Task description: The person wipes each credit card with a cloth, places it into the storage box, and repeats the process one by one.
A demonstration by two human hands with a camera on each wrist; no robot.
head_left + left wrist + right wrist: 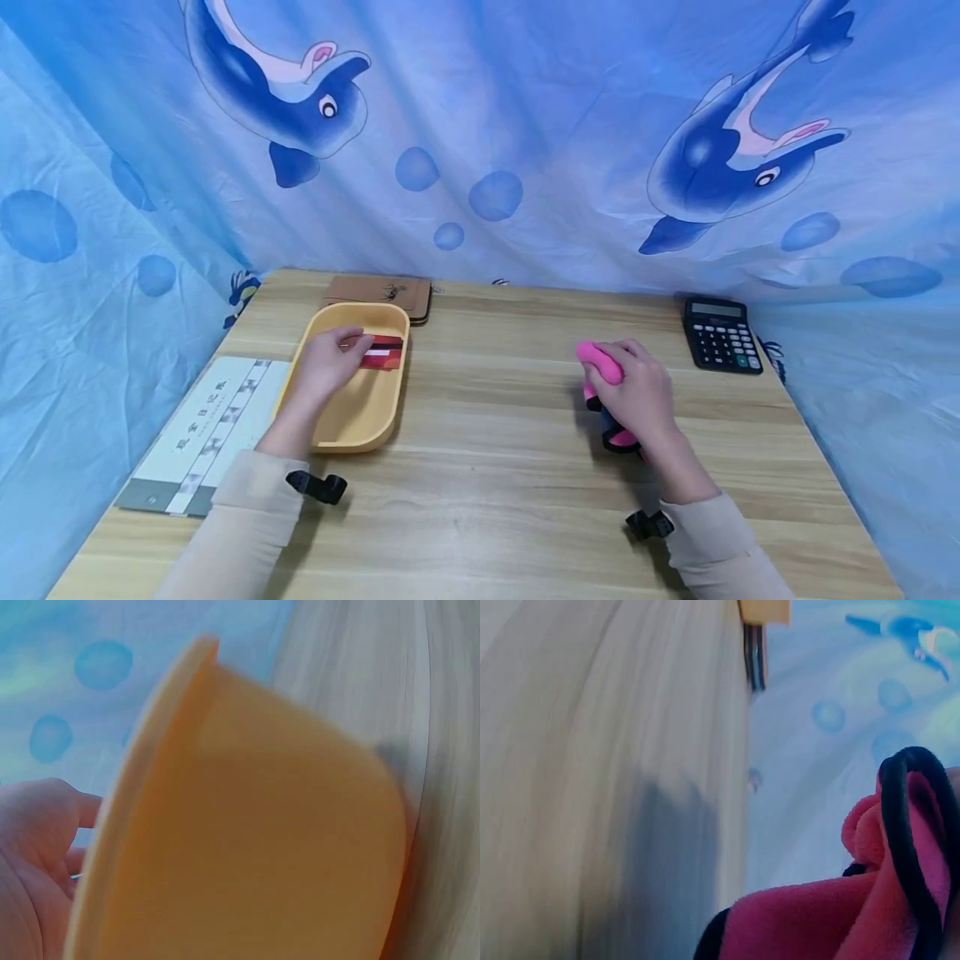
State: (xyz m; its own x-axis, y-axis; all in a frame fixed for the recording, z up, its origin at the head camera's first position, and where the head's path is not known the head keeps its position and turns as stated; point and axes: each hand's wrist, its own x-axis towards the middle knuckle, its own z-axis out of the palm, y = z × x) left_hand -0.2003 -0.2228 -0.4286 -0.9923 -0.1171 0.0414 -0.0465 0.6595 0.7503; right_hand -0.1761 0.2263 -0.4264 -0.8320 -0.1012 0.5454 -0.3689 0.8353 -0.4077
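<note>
My left hand (pixel 330 360) reaches into the yellow tray (pixel 352 417), pinching the left end of a red bank card (pixel 384 357) with a dark stripe and a white strip. In the left wrist view the tray's side wall (pixel 262 825) hides most of the fingers and the card. My right hand (pixel 639 387) grips a bunched pink cloth (pixel 602 363) with black edging, over the right part of the table. In the right wrist view the fuzzy cloth (pixel 802 922) shows a black-trimmed fold, with the fingers mostly hidden behind it.
A ledger book (pixel 206 425) lies left of the tray, partly under the left forearm. Behind the tray is a brown notebook or folder (pixel 378 290). A black calculator (pixel 722 335) sits at the back right of the wooden table (pixel 487 433). A blue dolphin curtain (pixel 487 100) closes off the back and sides.
</note>
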